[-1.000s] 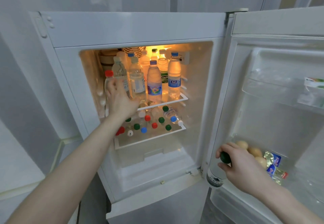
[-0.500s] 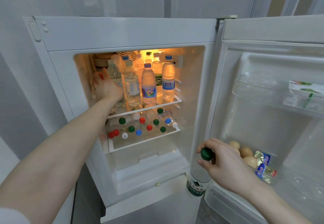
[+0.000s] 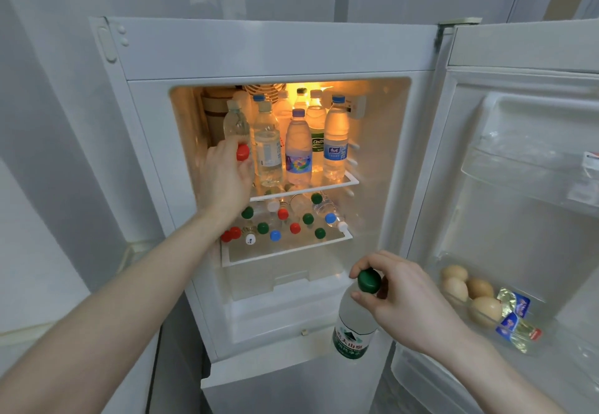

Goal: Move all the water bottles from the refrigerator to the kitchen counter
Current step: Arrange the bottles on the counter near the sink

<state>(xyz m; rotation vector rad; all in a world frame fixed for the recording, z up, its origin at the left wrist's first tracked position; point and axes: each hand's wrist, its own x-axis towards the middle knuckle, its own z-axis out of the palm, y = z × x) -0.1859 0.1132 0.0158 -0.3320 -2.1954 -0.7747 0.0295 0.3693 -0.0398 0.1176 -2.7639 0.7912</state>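
Right hand (image 3: 411,300): fingers (image 3: 372,259) clamped round the neck of a green-capped water bottle (image 3: 355,332), thumb just under the green cap (image 3: 369,280). Bottle hangs upright, green label low on its body, outside the refrigerator (image 3: 269,50) in front of its lower front edge.

Left hand (image 3: 225,177): reaches into the lit compartment, fingers closed round a red-capped bottle (image 3: 243,153) at the left end of the upper shelf (image 3: 351,182). Only the red cap shows clearly; the body is hidden behind the hand.

Right of the left fingers, on the same shelf: upright water bottles (image 3: 298,151), caps blue, white and green, packed close, more rows behind. Behind and left of them, a tan container (image 3: 215,115), detail unclear.

Below the left fingers: lower shelf (image 3: 285,250) with bottles lying on their sides (image 3: 291,219), caps toward the camera, red, green, blue, white.

Right of the right fingers: open door (image 3: 518,44); bottom door bin (image 3: 505,342) holds eggs (image 3: 466,290) and small foil packets (image 3: 515,319).
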